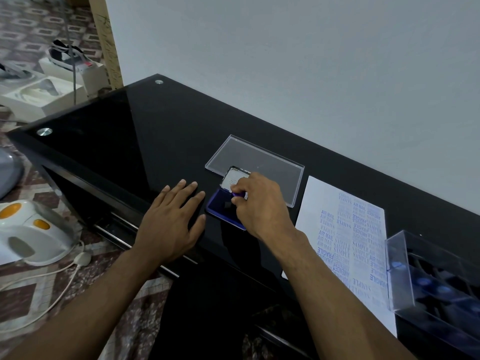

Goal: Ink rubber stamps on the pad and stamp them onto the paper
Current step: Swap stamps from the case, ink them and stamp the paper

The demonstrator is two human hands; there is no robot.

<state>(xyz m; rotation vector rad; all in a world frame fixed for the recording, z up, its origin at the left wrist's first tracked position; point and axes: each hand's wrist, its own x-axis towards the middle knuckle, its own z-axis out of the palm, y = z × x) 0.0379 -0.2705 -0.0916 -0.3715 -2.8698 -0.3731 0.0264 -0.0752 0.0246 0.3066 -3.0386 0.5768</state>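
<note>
On the glossy black glass table [135,131], the right hand [259,201] pinches one small purple stamp [238,194] over the blue ink pad [223,207], its metal lid up. Left hand [171,219] lies flat, fingers spread, holding nothing; one white sheet [345,229] crowded with blue prints sits right of the pad.

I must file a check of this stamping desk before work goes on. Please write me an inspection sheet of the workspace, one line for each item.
Surface: black glossy table against a pale wall, with round metal fittings near its far-left corners.
Job's things: open ink pad, lid raised; paper to its right, already covered in blue stamps such as AIR MAIL, SAMPLE, FRAGILE; a purple stamp over the pad.
Clutter: clear flat lid behind the pad; clear case with blue-topped stamps at the right edge.
Hands: left hand lies flat on the table; right hand pinches the stamp.
Cables: white cord on the floor, left.
Surroundings: patterned floor, white appliance, white boxes.
</note>
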